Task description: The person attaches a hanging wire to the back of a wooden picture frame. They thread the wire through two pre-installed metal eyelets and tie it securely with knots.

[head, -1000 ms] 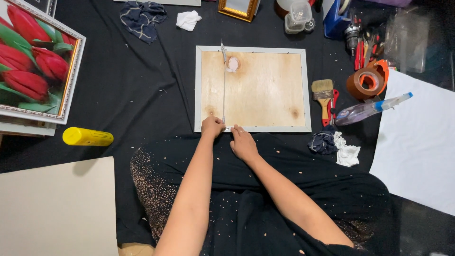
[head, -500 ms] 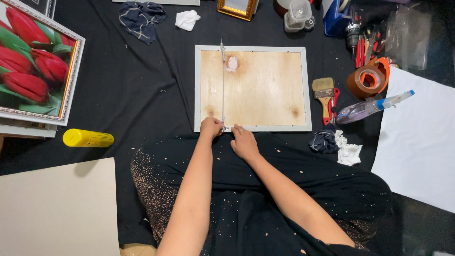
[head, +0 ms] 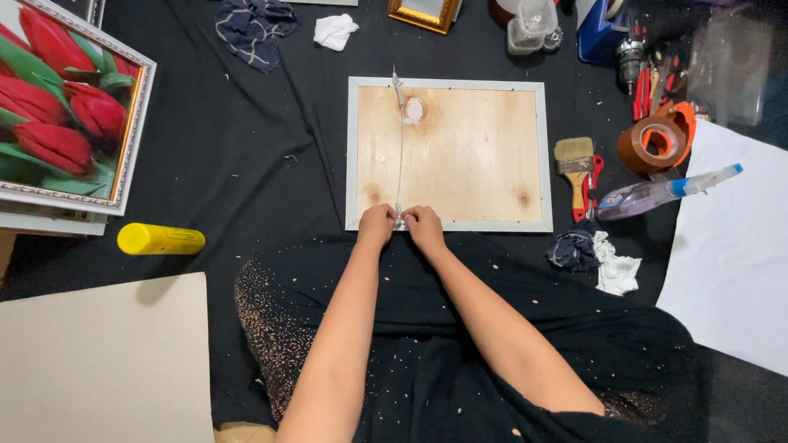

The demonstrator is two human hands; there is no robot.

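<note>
A thin wire [head: 400, 148] runs top to bottom across the wooden back of a frame [head: 460, 156] lying flat on black cloth [head: 246, 164]. We see the left hand [head: 377, 224] and right hand [head: 423, 226] pinching its lower end at the frame's near edge. A brush [head: 574, 156] and tape roll [head: 652, 144] lie to the right.
</note>
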